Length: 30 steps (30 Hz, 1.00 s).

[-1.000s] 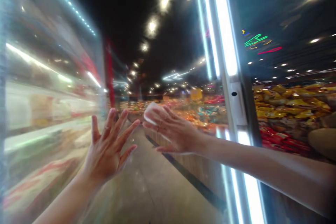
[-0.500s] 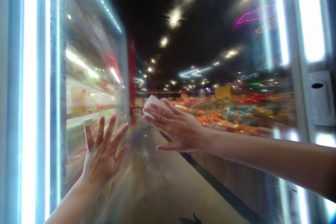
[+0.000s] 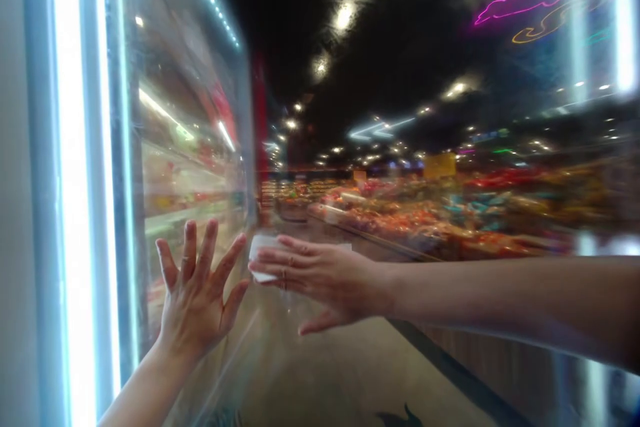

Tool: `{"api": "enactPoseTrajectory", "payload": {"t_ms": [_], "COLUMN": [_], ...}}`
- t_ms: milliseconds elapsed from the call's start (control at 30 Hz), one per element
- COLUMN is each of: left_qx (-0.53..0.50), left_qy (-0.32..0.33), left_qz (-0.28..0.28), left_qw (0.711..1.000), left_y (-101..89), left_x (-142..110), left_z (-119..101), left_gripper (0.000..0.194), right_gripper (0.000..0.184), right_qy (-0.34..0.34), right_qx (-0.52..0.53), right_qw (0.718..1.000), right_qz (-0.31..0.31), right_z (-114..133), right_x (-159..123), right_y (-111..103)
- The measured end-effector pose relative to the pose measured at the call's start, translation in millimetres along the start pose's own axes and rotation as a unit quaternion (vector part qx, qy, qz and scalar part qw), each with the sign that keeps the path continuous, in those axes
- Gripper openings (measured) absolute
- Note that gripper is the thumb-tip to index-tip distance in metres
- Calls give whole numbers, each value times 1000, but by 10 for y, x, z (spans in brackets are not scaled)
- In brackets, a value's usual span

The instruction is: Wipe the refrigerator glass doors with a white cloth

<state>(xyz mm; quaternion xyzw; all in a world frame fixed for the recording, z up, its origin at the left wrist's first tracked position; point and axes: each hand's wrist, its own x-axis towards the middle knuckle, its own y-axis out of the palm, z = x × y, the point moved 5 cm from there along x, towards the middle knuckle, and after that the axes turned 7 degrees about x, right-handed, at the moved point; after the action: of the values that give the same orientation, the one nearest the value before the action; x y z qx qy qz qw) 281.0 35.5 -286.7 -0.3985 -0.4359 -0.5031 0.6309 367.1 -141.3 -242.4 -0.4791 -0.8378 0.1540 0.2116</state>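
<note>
My left hand [image 3: 197, 297] is spread wide with its palm toward a clear glass pane [image 3: 300, 380], and seems to rest on it. No object shows in that hand. To its right, my right hand [image 3: 320, 277] lies sideways with its palm to the glass, holding a folded white cloth [image 3: 263, 247] beneath its fingers. One end of the cloth sticks out past the fingertips and a corner shows above the back of the hand. My right thumb points down and away from the other fingers. The palms themselves are hidden.
A bright vertical light strip [image 3: 75, 180] runs along a frame at the left. Beyond the glass are lit shelves, a pale floor [image 3: 350, 373] and a long counter heaped with colourful packets [image 3: 425, 223]. Neon outlines [image 3: 525, 0] glow at the upper right.
My right hand and the cloth have slid down and slightly left, closer to my left hand. The view has turned left, bringing the left light strip in. My left hand stays spread.
</note>
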Motion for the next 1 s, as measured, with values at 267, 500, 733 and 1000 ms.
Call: {"api": "enactPoseTrajectory", "payload": {"t_ms": [267,500,733,1000], "left_qx": [-3,-17,-41,-54], "left_qy": [7,35,70,5], "left_qz": [12,6,1,25], "left_qw": [1000,999,997,998], "left_y": [75,98,99,205], "left_x": [67,292,604,650], "left_z": [-112,-489,-1130,-2154], "left_gripper": [72,71,72,80], "right_gripper": [97,96,96,99], "right_qy": [0,159,181,322], "right_qx": [21,1,-3,-6], "right_qw": [1000,987,983,943], "right_qz": [3,-36,-27,-82], "right_z": [-41,-239,-165,463], "right_x": [-205,-794,-1584,-2335], "right_y": [-110,-304,-443,-283]}}
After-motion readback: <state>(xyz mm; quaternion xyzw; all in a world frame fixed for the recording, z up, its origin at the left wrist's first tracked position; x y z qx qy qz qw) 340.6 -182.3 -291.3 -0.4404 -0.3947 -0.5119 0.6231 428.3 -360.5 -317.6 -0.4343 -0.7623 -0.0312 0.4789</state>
